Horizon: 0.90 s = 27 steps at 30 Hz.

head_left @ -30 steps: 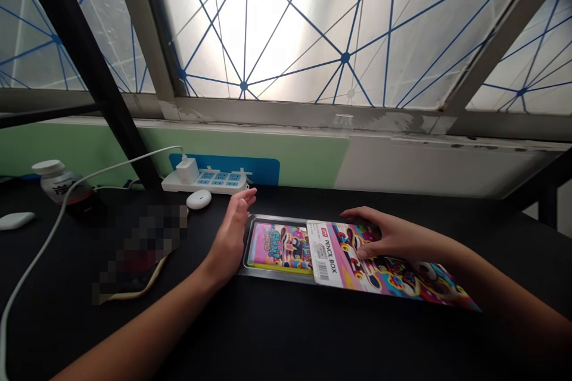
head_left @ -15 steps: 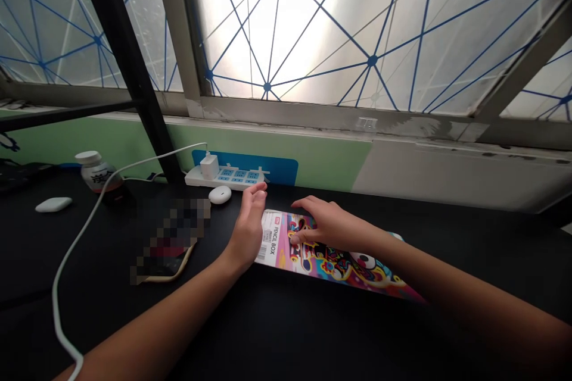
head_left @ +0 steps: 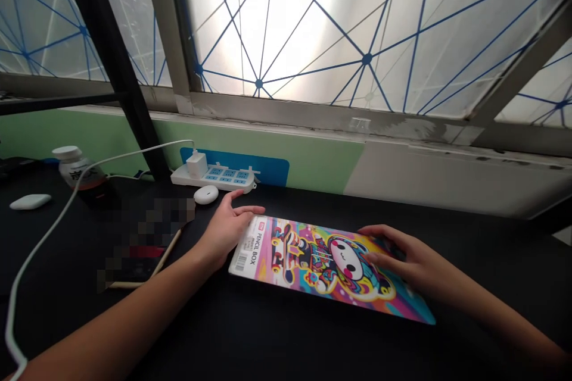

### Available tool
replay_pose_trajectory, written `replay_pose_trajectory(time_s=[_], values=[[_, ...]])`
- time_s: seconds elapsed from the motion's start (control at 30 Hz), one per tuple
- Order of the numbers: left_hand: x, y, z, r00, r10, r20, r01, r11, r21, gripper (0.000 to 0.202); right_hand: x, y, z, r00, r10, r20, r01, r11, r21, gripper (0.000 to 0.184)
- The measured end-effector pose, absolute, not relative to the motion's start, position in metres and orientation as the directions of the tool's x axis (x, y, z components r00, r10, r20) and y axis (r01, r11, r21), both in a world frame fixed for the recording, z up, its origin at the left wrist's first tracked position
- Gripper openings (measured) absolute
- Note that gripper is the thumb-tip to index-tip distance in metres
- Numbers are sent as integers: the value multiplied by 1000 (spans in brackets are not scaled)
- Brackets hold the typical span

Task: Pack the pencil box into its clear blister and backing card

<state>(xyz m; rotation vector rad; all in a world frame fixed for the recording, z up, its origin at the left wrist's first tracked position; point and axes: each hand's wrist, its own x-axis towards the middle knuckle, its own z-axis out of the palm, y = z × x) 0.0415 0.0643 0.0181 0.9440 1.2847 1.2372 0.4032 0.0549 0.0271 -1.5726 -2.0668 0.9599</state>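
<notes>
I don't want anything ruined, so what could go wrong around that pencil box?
The white cable crosses in front of the bottle and runs down near the left forearm, so moving that arm might snag it and tug the charger. The left hand is at the label end of the pencil box and the right hand near the other; pushing inward could crease it.

Right hand (head_left: 407, 255) now farther right along the pencil box (head_left: 304, 259)
</notes>
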Motion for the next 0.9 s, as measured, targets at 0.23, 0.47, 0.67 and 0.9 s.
replay_pose_trajectory(time_s=[0.23,0.47,0.67,0.9], values=[[45,63,15,-152,976,-157,-81,146,986,49,388,48,33,-285,957,-49,672,163,-722,47],[48,54,22,-48,994,-95,-258,80,963,51,388,34,37,-185,862,472,749,435,-500,35],[42,51,40,18,995,101,-406,-85,910,41,381,24,32,-302,696,652,755,592,-283,15],[27,52,38,326,945,8,434,-158,887,48,375,29,19,-493,817,301,747,574,-335,58]])
